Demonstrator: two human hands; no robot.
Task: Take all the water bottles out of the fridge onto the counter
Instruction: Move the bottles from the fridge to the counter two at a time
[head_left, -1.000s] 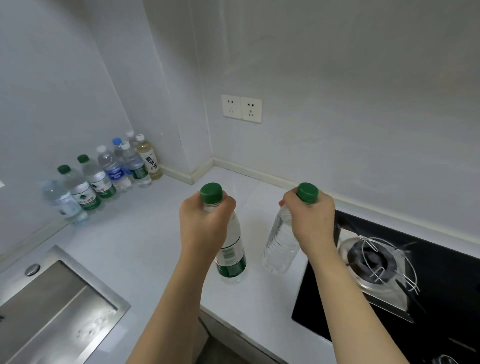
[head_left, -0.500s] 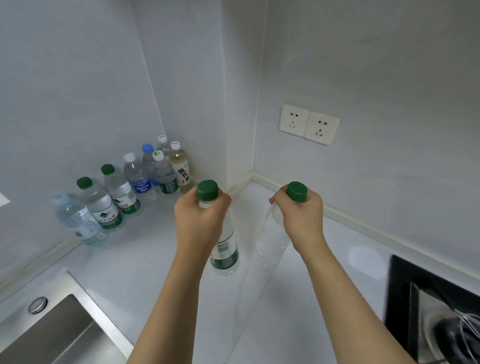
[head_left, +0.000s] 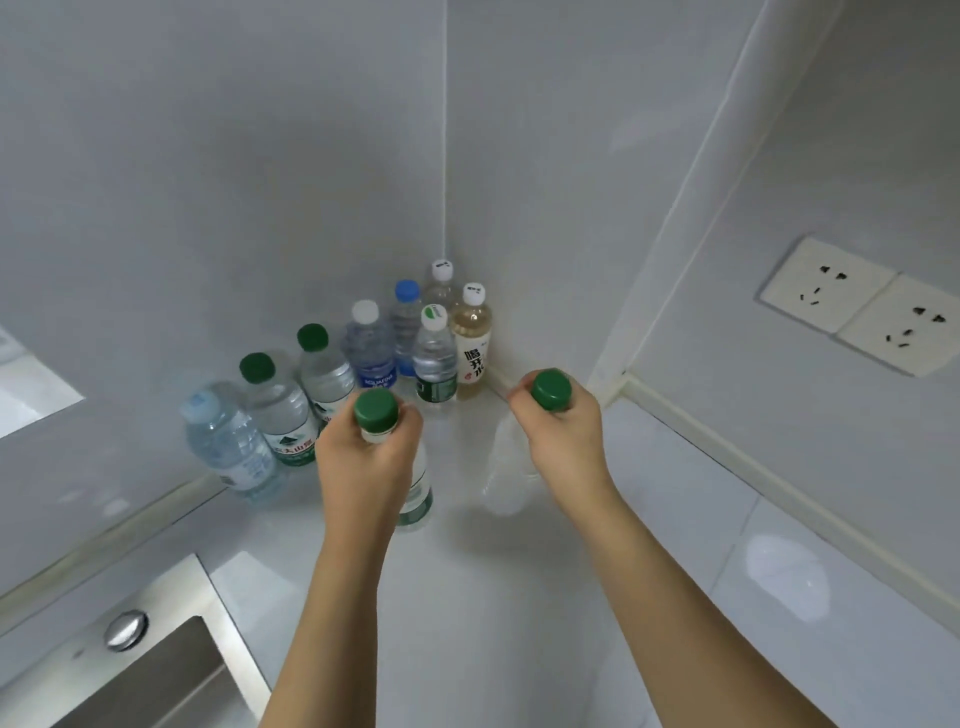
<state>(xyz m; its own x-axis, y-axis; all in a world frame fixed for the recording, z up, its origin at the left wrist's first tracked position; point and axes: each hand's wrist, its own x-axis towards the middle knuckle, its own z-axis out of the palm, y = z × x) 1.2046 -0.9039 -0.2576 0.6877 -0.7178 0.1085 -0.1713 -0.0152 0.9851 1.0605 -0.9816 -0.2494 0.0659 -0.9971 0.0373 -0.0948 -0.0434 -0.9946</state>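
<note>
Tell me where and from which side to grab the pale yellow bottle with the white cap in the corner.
Grip the pale yellow bottle by its neck, just under the white cap, coming from above. It stands upright in the wall corner, with the clear green-labelled bottle close on one side, so its body is probably hard to reach from the sides, while the top stands clear.

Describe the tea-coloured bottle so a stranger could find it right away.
Look where the two walls meet at the back of the counter, at the row of bottles. The tea-coloured bottle stands at its right end; it alone holds pale amber liquid, the others clear.
</note>
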